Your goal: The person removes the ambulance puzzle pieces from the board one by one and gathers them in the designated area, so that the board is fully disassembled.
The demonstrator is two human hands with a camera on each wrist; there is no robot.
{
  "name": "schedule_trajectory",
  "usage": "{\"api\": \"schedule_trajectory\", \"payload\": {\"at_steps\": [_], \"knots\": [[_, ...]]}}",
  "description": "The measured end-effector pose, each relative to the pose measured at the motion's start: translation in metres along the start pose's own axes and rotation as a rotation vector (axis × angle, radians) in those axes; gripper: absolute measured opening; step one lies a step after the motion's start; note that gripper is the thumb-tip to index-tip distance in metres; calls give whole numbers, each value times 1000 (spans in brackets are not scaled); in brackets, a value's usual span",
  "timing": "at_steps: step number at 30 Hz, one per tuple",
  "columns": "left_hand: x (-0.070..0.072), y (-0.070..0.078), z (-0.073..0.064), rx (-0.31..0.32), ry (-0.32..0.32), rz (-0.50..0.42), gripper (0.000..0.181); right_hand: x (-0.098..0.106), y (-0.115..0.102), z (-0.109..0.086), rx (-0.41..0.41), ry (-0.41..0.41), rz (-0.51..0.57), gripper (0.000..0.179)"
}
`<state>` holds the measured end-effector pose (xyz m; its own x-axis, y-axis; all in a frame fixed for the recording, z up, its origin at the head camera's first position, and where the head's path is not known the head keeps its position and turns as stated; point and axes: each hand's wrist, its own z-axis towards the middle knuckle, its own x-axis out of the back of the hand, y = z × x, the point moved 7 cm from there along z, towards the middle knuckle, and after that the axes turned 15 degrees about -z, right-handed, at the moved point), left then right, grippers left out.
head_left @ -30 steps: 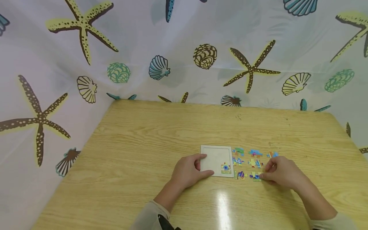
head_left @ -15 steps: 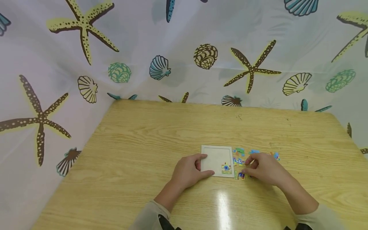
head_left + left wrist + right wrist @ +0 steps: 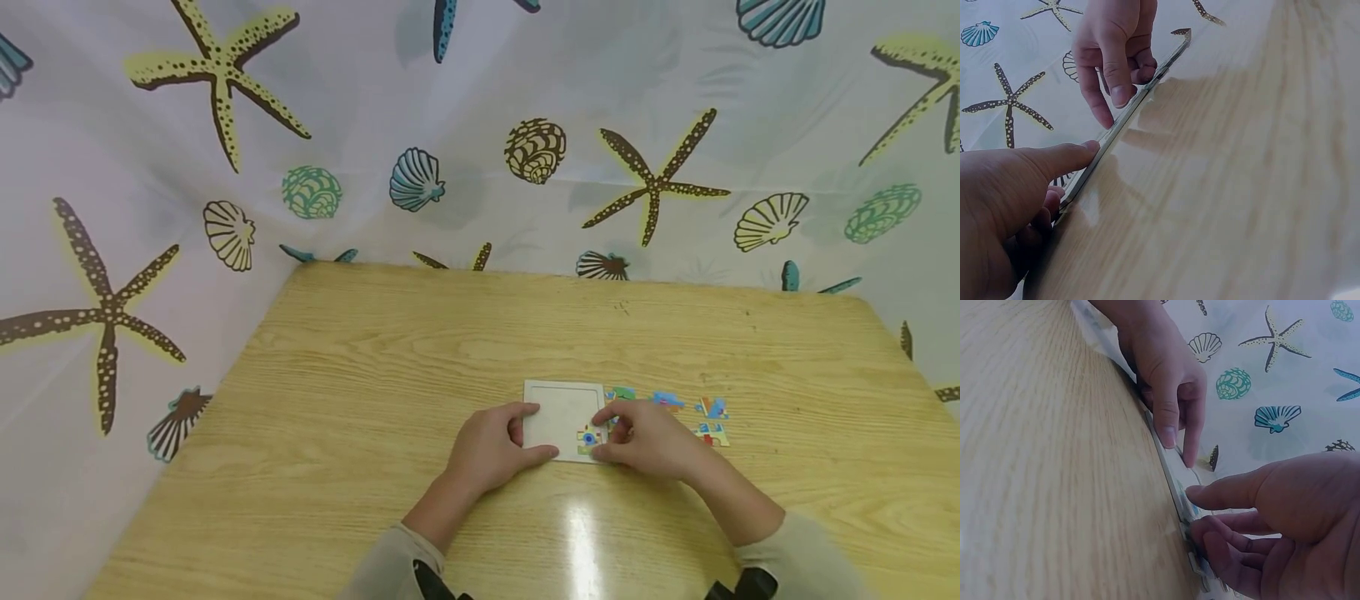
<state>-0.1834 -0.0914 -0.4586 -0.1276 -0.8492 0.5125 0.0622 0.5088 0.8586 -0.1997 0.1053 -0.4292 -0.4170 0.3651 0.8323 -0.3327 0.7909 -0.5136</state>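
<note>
A square white puzzle tray (image 3: 553, 421) lies on the table. My left hand (image 3: 491, 446) grips its left side, thumb and forefinger spread over the border; the left wrist view shows its thumb (image 3: 1079, 156) at the front edge. One colourful jigsaw piece (image 3: 588, 437) with a blue round shape sits in the tray's lower right corner. My right hand (image 3: 647, 440) is over the tray's right border, thumb and forefinger apart beside that piece. In the right wrist view its thumb (image 3: 1222, 492) and forefinger are close over the tray edge.
Right of the tray lie loose jigsaw pieces: a green and blue one (image 3: 622, 392), a blue one (image 3: 666, 400), a blue and orange one (image 3: 714, 407) and a yellow one with red (image 3: 712, 434). Others are hidden under my right hand. A shell-print cloth (image 3: 480, 142) hangs behind the wooden table (image 3: 390, 350).
My right hand has moved left from the far column of loose pieces to the tray's right border, uncovering the yellow and red piece. The left hand stays on the tray.
</note>
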Motion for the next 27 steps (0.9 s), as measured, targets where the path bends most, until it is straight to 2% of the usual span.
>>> {"api": "schedule_trajectory", "payload": {"at_steps": [7,13,21,27], "knots": [[0,0,-1,-2,4,-1,63,-4,-9,1,-3,29,-89,34],[-1,0,-1,12,-3,-15,62,-8,-9,3,-32,9,-30,23],[-2,-1,0,13,-9,-7,61,-8,-8,3,-56,6,-69,24],[-1,0,0,10,-4,-5,62,-7,-8,1,-68,39,-41,22]]}}
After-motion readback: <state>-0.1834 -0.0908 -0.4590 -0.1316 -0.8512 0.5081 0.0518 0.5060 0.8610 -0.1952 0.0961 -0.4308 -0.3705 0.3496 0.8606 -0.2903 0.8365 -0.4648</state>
